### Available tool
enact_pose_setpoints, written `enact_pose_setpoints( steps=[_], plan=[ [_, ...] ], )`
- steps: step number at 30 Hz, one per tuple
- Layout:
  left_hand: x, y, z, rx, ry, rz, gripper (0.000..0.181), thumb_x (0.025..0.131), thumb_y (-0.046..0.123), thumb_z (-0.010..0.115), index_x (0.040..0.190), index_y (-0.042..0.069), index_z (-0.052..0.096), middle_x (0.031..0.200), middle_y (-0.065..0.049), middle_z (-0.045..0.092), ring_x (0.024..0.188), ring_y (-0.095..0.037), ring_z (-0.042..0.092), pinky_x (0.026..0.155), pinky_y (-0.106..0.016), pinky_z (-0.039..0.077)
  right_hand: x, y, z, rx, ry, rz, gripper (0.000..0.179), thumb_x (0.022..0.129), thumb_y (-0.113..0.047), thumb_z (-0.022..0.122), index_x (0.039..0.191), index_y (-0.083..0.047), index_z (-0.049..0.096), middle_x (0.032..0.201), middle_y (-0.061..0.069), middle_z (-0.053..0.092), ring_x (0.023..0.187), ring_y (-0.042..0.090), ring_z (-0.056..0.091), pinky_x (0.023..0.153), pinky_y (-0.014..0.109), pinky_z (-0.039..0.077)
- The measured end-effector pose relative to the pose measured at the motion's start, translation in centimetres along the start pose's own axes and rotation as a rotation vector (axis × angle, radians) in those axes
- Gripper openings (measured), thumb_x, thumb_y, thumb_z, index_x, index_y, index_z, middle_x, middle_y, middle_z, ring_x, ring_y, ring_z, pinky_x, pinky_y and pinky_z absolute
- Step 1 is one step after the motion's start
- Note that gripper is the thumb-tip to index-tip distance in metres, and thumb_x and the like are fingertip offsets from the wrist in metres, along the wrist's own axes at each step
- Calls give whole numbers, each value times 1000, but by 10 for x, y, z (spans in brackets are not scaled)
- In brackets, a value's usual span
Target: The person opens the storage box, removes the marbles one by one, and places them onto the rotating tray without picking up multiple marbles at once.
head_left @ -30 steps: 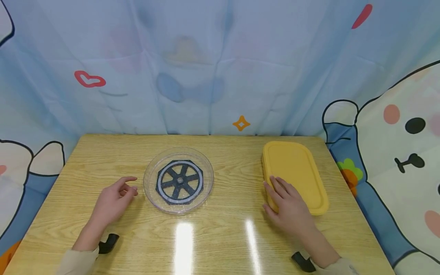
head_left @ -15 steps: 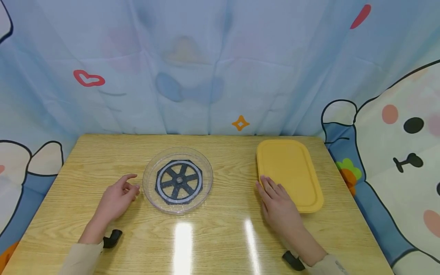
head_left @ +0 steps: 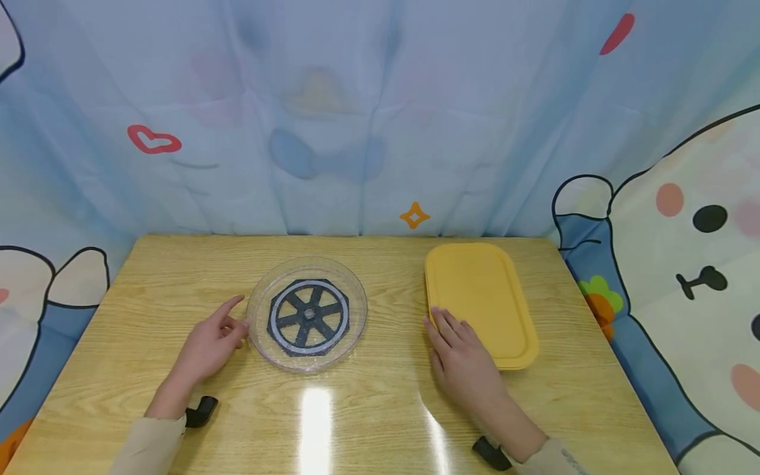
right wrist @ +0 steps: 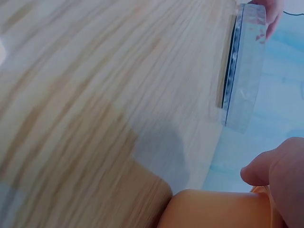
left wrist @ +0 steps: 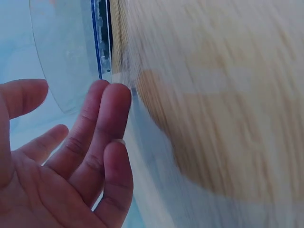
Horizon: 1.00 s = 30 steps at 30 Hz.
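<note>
A clear round tray [head_left: 359, 316] with a dark six-sided-looking spoked base showing through it sits left of the middle of the table. My left hand [head_left: 208, 349] is at its left rim, index finger extended and the other fingers loosely bent. In the left wrist view the fingertips are close to the tray's edge [left wrist: 102, 38]; whether they touch it I cannot tell. A yellow lidded box [head_left: 487, 297] lies on the right. Across the front left of its lid my right hand [head_left: 466, 366] rests with fairly straight fingers. In the right wrist view the thumb [right wrist: 259, 168] shows above the box [right wrist: 213, 209].
The wooden table [head_left: 380, 422] has its back edge against a blue printed curtain [head_left: 332, 119]. A strip of bare wood separates the tray from the box. Black camera mounts [head_left: 202, 411] sit at both wrists.
The yellow box has slid left across the table, with my right hand moving along on its lid. My left hand has edged right, closer to the tray's rim. The tray stays put.
</note>
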<state>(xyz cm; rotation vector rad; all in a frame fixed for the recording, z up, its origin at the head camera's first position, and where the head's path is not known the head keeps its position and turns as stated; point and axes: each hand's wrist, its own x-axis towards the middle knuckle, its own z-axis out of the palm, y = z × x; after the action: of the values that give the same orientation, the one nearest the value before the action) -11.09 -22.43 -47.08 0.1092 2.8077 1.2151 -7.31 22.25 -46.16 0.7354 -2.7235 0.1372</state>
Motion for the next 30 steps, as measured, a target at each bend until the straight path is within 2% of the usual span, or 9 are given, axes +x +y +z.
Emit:
enact_pose_setpoints(
  steps=[7,14,21,30],
  plan=[
    [2,2,3,-20,-30,15,58,102,25,60,153,10,37,89,-4,65,67,-17,63,57,-32,44,5,-11,4,14,0,-2,53,92,-15,69,140,1,55,148,19,45,136,34,43,106,55,36],
    [4,3,3,-17,-24,15,61,100,26,62,153,9,38,89,-4,64,68,-16,63,60,-31,46,10,-20,8,37,29,-17,55,91,-13,70,141,2,53,148,20,45,136,35,44,105,54,38],
    [4,3,5,-29,-35,9,63,99,26,64,153,10,37,91,-4,63,68,-16,63,60,-32,47,16,-30,5,78,0,-1,57,93,-14,69,144,3,49,151,19,41,139,33,40,108,53,35],
    [6,0,6,-71,-61,28,54,101,25,61,149,7,43,88,-5,60,65,-15,62,60,-31,49,21,-35,0,146,-22,31,57,94,-16,69,144,4,48,151,19,41,139,31,40,109,52,34]
  ],
)
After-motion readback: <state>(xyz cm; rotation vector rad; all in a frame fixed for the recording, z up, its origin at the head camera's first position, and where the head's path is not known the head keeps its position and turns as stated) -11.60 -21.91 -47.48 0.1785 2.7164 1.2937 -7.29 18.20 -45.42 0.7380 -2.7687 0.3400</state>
